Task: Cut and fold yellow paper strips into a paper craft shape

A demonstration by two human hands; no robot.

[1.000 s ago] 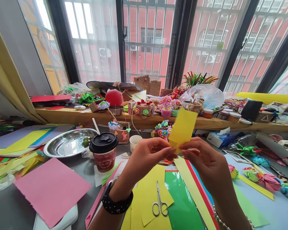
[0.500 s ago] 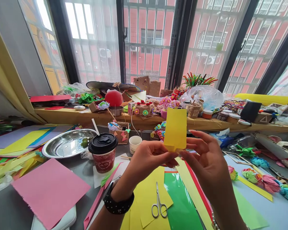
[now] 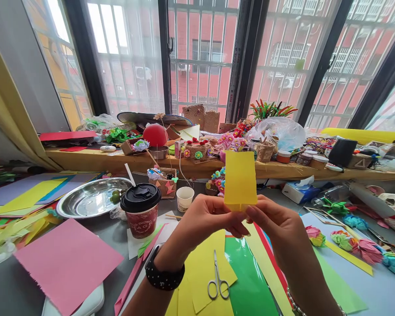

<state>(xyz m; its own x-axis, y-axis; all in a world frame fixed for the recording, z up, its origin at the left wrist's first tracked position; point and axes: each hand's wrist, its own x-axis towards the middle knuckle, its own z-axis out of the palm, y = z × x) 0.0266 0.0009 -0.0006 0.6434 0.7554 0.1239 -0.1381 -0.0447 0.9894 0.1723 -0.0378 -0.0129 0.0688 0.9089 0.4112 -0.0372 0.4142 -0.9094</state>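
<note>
A small piece of yellow paper point(image 3: 240, 177) is held upright in front of me, with a narrow fold along its bottom edge. My left hand point(image 3: 213, 217) pinches the lower left of that fold between thumb and fingers. At the lower right, my right hand point(image 3: 276, 224) pinches the same fold, its thumb close to the left one. Below my hands, a pair of scissors point(image 3: 217, 281) lies with its blades together on yellow paper sheets point(image 3: 187, 285). A glossy green sheet point(image 3: 246, 272) lies beside them.
Left of my hands stand a lidded drink cup point(image 3: 141, 210) with a straw and a small paper cup point(image 3: 185, 198). Pink paper point(image 3: 69, 263) and a metal tray point(image 3: 82, 204) are further left. Paper flowers point(image 3: 367, 250) lie at right. Crafts crowd the windowsill point(image 3: 125, 163).
My right hand's fingers, raised and spread before, have come down behind the paper. The fold now runs across the whole bottom edge, right corner included.
</note>
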